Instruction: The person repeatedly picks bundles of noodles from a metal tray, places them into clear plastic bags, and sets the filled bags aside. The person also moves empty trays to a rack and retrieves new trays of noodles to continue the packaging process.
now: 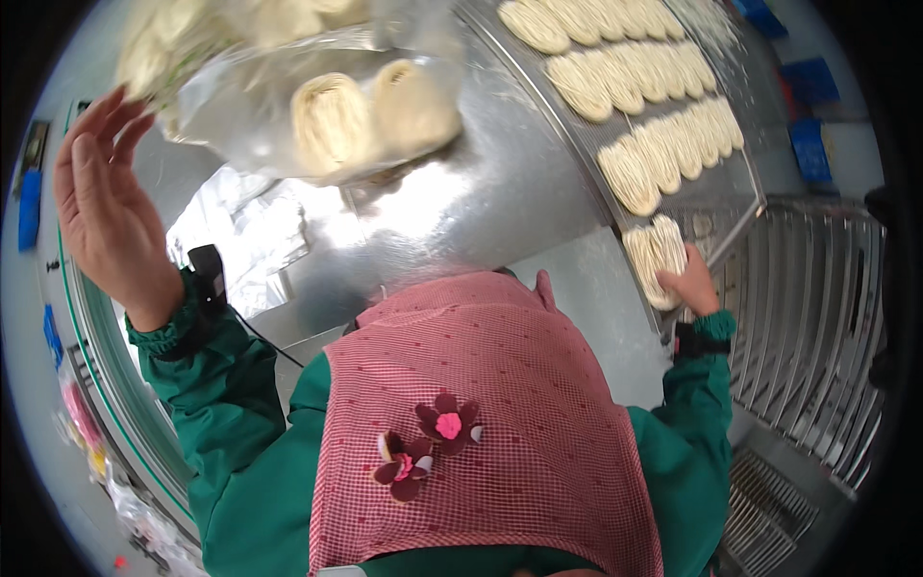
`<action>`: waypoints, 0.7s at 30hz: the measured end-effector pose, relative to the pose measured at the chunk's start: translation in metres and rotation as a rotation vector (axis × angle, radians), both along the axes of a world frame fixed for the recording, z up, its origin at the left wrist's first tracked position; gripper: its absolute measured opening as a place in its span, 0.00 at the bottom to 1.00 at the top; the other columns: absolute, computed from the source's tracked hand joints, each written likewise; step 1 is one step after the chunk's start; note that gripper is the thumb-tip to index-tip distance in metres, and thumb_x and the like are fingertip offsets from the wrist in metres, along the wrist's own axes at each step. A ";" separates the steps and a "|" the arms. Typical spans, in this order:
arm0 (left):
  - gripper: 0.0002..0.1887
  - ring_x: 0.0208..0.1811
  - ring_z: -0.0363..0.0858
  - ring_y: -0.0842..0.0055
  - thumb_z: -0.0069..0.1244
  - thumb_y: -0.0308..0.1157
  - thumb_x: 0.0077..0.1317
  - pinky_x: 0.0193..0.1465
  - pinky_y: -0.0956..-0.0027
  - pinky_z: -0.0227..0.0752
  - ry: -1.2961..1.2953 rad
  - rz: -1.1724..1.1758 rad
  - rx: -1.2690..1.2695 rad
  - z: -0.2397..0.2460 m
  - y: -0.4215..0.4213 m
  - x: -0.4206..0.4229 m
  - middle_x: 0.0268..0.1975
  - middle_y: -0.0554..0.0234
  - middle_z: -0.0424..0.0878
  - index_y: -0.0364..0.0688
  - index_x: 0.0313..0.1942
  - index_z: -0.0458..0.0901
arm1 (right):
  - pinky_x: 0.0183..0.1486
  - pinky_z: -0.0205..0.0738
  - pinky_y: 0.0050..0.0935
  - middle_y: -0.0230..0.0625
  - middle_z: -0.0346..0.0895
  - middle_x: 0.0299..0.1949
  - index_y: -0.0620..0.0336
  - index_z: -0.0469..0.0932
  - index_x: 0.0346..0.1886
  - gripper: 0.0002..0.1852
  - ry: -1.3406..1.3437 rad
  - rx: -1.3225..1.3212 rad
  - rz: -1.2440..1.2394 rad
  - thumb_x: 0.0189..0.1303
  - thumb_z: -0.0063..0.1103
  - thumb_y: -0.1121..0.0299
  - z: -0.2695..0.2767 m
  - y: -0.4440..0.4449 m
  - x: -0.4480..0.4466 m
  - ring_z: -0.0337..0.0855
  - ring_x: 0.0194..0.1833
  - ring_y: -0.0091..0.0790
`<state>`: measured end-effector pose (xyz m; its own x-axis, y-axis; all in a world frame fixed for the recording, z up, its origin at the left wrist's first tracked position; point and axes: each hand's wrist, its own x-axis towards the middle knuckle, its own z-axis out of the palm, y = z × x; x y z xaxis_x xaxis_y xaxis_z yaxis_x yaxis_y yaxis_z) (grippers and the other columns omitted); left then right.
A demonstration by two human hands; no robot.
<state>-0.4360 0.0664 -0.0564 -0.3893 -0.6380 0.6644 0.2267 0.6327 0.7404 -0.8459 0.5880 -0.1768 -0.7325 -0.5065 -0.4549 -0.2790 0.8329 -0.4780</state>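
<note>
My right hand (pixel 692 283) is at the near corner of a mesh tray (pixel 750 209), its thumb and fingers gripping a folded noodle bundle (pixel 657 263). More noodle bundles (pixel 627 177) lie in rows along that tray. My left hand (pixel 108 202) is raised at the left, fingers apart and slightly curled, holding nothing. Right of it, a clear plastic bag (pixel 238 115) with noodle bundles (pixel 332 122) in it lies on the steel table; it looks blurred.
The steel table (pixel 497 187) spans the middle. White plastic bags (pixel 238 223) lie at its near left part. A metal rack (pixel 800 317) stands right of the tray. Further blurred noodle bundles (pixel 288 21) are at the top left. A dark cable (pixel 263 339) runs from my left wrist.
</note>
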 end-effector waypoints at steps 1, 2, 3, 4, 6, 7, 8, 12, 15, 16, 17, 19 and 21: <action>0.18 0.54 0.80 0.61 0.33 0.33 0.77 0.58 0.60 0.75 -0.025 -0.064 -0.115 0.010 0.006 -0.002 0.53 0.41 0.80 0.29 0.53 0.75 | 0.54 0.73 0.35 0.46 0.77 0.46 0.70 0.69 0.57 0.35 0.152 0.004 0.048 0.46 0.73 0.63 0.015 -0.015 0.011 0.79 0.48 0.37; 0.18 0.53 0.81 0.61 0.35 0.34 0.77 0.58 0.62 0.74 -0.058 -0.134 -0.211 0.019 0.013 -0.003 0.52 0.42 0.80 0.29 0.52 0.76 | 0.54 0.73 0.34 0.46 0.77 0.45 0.69 0.69 0.56 0.34 0.190 0.049 0.107 0.46 0.72 0.65 0.041 -0.028 0.019 0.79 0.47 0.37; 0.18 0.52 0.81 0.60 0.38 0.35 0.75 0.57 0.63 0.73 -0.114 -0.176 -0.306 0.027 0.017 -0.004 0.52 0.42 0.81 0.28 0.52 0.76 | 0.54 0.73 0.34 0.45 0.78 0.46 0.67 0.71 0.55 0.30 0.127 -0.058 -0.040 0.48 0.69 0.67 0.062 -0.048 0.031 0.79 0.47 0.35; 0.18 0.51 0.81 0.60 0.40 0.36 0.74 0.56 0.64 0.73 -0.182 -0.219 -0.406 0.042 0.024 -0.005 0.51 0.43 0.81 0.28 0.51 0.76 | 0.55 0.73 0.33 0.44 0.78 0.50 0.67 0.71 0.57 0.29 -0.068 -0.388 -0.140 0.51 0.67 0.67 0.091 -0.064 0.044 0.79 0.50 0.34; 0.24 0.57 0.78 0.55 0.43 0.47 0.70 0.63 0.53 0.67 -0.375 -0.326 -0.561 0.059 0.033 -0.011 0.52 0.41 0.80 0.31 0.50 0.78 | 0.61 0.70 0.36 0.47 0.72 0.60 0.73 0.63 0.65 0.35 -0.245 -0.947 -0.069 0.57 0.63 0.64 0.133 -0.112 0.077 0.77 0.58 0.39; 0.27 0.56 0.78 0.54 0.48 0.50 0.67 0.62 0.53 0.68 -0.553 -0.320 -0.535 0.066 0.042 -0.012 0.51 0.43 0.80 0.31 0.49 0.78 | 0.65 0.67 0.41 0.49 0.69 0.63 0.73 0.58 0.68 0.37 -0.211 -1.151 -0.081 0.60 0.59 0.62 0.147 -0.139 0.095 0.75 0.61 0.44; 0.30 0.56 0.78 0.53 0.53 0.53 0.63 0.63 0.53 0.66 -0.543 -0.411 -0.672 0.067 0.039 -0.026 0.51 0.43 0.81 0.30 0.49 0.77 | 0.66 0.66 0.44 0.50 0.69 0.63 0.73 0.58 0.68 0.36 -0.446 -1.336 0.010 0.61 0.57 0.62 0.156 -0.170 0.113 0.74 0.62 0.45; 0.38 0.61 0.72 0.49 0.64 0.52 0.51 0.68 0.49 0.60 -0.944 -0.378 -0.813 0.047 0.053 -0.056 0.55 0.42 0.77 0.33 0.55 0.75 | 0.60 0.70 0.41 0.43 0.76 0.54 0.70 0.73 0.53 0.19 -0.491 -1.543 0.251 0.60 0.57 0.72 0.158 -0.297 0.167 0.77 0.54 0.44; 0.38 0.59 0.72 0.53 0.66 0.49 0.47 0.66 0.57 0.61 -1.152 -0.380 -0.815 0.015 0.053 -0.065 0.58 0.45 0.73 0.32 0.53 0.74 | 0.53 0.72 0.33 0.41 0.79 0.45 0.69 0.78 0.46 0.18 -0.396 -1.193 0.501 0.54 0.68 0.69 0.142 -0.363 0.160 0.79 0.48 0.31; 0.37 0.57 0.73 0.54 0.67 0.48 0.46 0.63 0.57 0.64 -1.162 -0.337 -0.924 0.004 0.050 -0.067 0.57 0.47 0.73 0.32 0.52 0.75 | 0.53 0.73 0.31 0.45 0.81 0.43 0.70 0.77 0.47 0.22 -0.125 -1.004 0.510 0.51 0.68 0.66 0.133 -0.376 0.151 0.81 0.47 0.33; 0.36 0.55 0.74 0.55 0.67 0.48 0.46 0.61 0.57 0.66 -1.216 -0.374 -0.813 -0.007 0.047 -0.069 0.55 0.48 0.74 0.33 0.50 0.75 | 0.53 0.73 0.31 0.46 0.81 0.44 0.71 0.77 0.49 0.23 -0.076 -0.663 0.676 0.52 0.67 0.65 0.128 -0.377 0.132 0.81 0.47 0.35; 0.33 0.52 0.76 0.57 0.67 0.48 0.46 0.57 0.58 0.68 -1.325 -0.420 -0.646 -0.028 0.042 -0.072 0.51 0.50 0.76 0.34 0.46 0.76 | 0.53 0.74 0.32 0.50 0.82 0.44 0.72 0.77 0.50 0.25 0.050 -0.205 0.842 0.51 0.66 0.63 0.110 -0.378 0.101 0.82 0.46 0.39; 0.30 0.46 0.78 0.58 0.66 0.49 0.46 0.50 0.60 0.72 -1.173 -0.355 -0.732 -0.045 0.042 -0.078 0.44 0.53 0.76 0.35 0.42 0.77 | 0.47 0.77 0.36 0.56 0.82 0.41 0.75 0.78 0.49 0.30 0.144 -0.084 0.865 0.48 0.64 0.57 0.090 -0.382 0.074 0.84 0.41 0.50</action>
<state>-0.5140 0.1086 -0.1012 -0.9986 -0.0511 -0.0169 -0.0530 0.9882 0.1439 -0.7717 0.2060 -0.0871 -0.1245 -0.9378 -0.3241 -0.8579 0.2658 -0.4397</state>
